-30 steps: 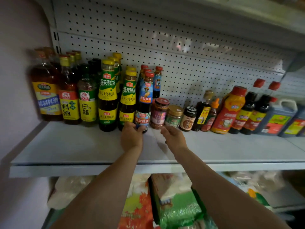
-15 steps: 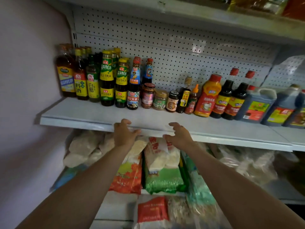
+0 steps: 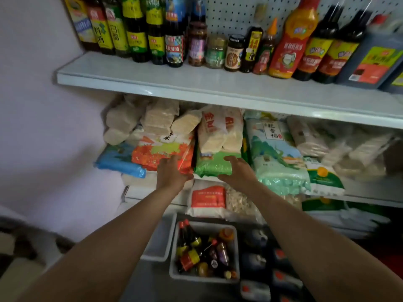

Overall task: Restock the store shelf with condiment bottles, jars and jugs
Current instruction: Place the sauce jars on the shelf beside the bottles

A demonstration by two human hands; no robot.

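Nearest the camera, on the floor below both forearms, a grey rectangular plastic bin [image 3: 174, 253] is sitting packed with small dark sauce bottles with red and yellow labels [image 3: 189, 253], lying and leaning in a jumble. Just to its right, dark blue plastic jugs [image 3: 254, 261] are standing in shadow, too dim to read.

Above the bin, the left hand [image 3: 172, 173] and the right hand [image 3: 237, 174] are hovering side by side in the air, palms down, fingers loosely spread and holding nothing. The bin's bottles are lying well beneath the fingertips, apart from them.

Behind the hands, a middle shelf is carrying an orange-and-white plastic sack [image 3: 157, 153], a green-bottomed bag [image 3: 212, 165] and a pale teal rice bag [image 3: 277, 162].

Farthest up, the white metal top shelf [image 3: 196, 83] is bearing an upright row against a white pegboard: tall dark glass bottles with yellow-green labels [image 3: 136, 33], three small jars [image 3: 216, 51], an orange squeeze bottle [image 3: 290, 42] and a large dark jug with a red label [image 3: 375, 59]. All of these are standing well above the open fingers.
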